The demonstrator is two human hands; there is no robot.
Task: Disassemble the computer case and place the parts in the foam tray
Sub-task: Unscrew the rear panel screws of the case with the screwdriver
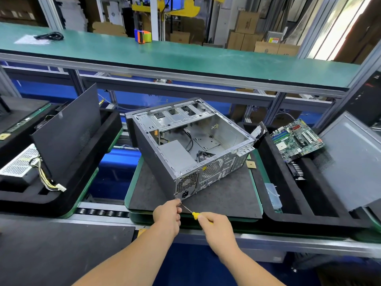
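1. The grey sheet-metal computer case (pixel 189 145) lies on its side on a dark mat, its open side facing up and its rear panel turned toward the person, which puts the power supply's rear screws within easy reach.
2. The right hand (pixel 216 228) is curled round the yellow handle of a slim metal-shafted screwdriver (pixel 190 210), whose tip points at the lower rear corner of the case, beside the black power socket.
3. The left hand (pixel 168 213) sits at that same corner with fingers bunched around the shaft's tip, most likely steadying the bit or pinching a loosened screw; the view is too small to tell which.
4. The grey box-shaped power supply (pixel 177 154) remains inside the case, so this step looks like freeing it.
5. The black foam tray (pixel 288 203) stands just right of the mat, close enough for parts to go straight across; it already holds a green motherboard (pixel 296 139) leaning in a slot and a grey side panel (pixel 350 162).
6. A second black foam tray (pixel 68 195) on the left holds a perforated silver power supply (pixel 20 166) and an upright dark panel (pixel 68 131).
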